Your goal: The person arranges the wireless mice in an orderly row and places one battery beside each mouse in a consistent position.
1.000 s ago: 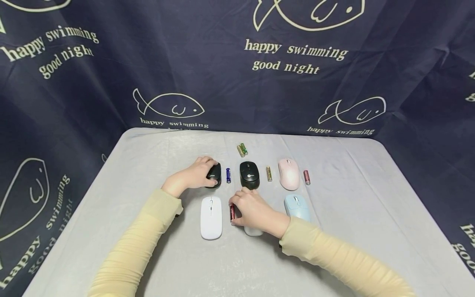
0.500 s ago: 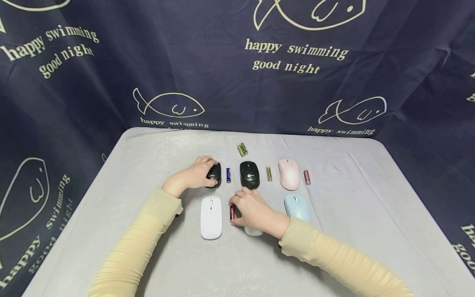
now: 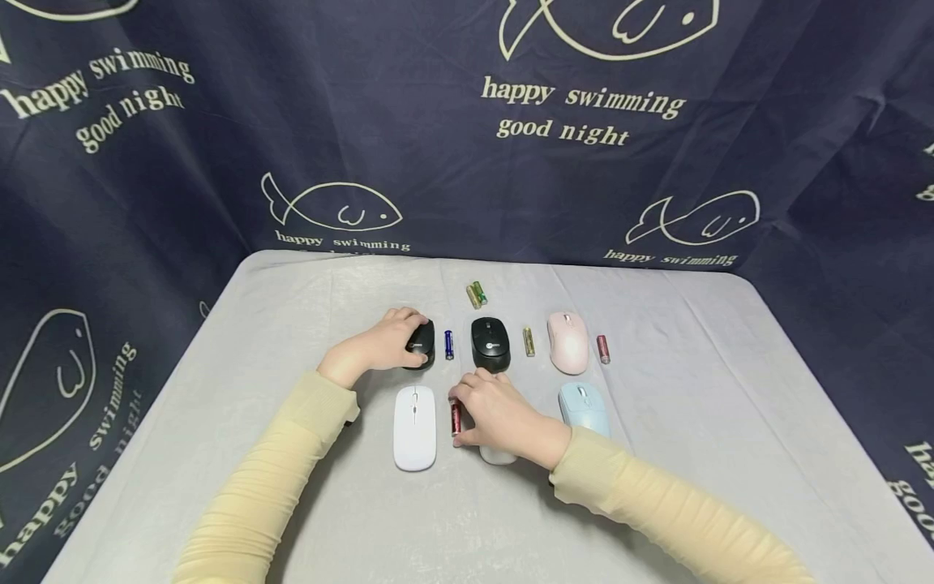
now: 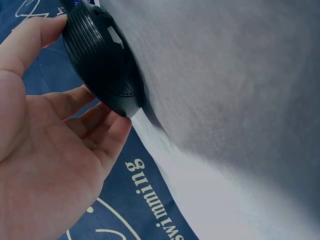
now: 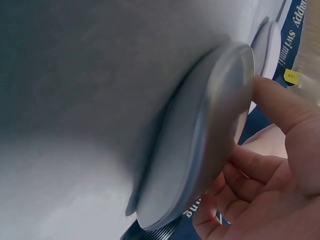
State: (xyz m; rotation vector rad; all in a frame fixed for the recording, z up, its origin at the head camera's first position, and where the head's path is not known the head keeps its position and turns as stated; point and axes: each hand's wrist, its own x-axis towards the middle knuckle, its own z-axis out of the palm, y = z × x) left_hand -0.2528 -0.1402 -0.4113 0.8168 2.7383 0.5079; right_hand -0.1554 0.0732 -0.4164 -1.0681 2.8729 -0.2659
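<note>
My left hand (image 3: 383,342) grips the sides of a black computer mouse (image 3: 419,347) at the left of the back row. In the left wrist view the ribbed side of this mouse (image 4: 97,55) shows between thumb and fingers. My right hand (image 3: 503,414) pinches a red battery (image 3: 456,418) at its two ends, beside a white mouse (image 3: 414,434). Under the right palm sits a pale mouse (image 3: 499,456), mostly covered in the head view; the right wrist view shows this mouse (image 5: 200,125) from the side, hiding the battery.
Right of the left hand lie a blue battery (image 3: 448,345), a second black mouse (image 3: 491,345), a gold battery (image 3: 529,341), a pink mouse (image 3: 568,342) and another red battery (image 3: 603,349). Two green-gold batteries (image 3: 476,294) lie behind. A light blue mouse (image 3: 584,408) sits by the right wrist.
The red battery at my right fingertips has shifted very slightly left, along with the fingertips. My left hand stays on the black mouse.
</note>
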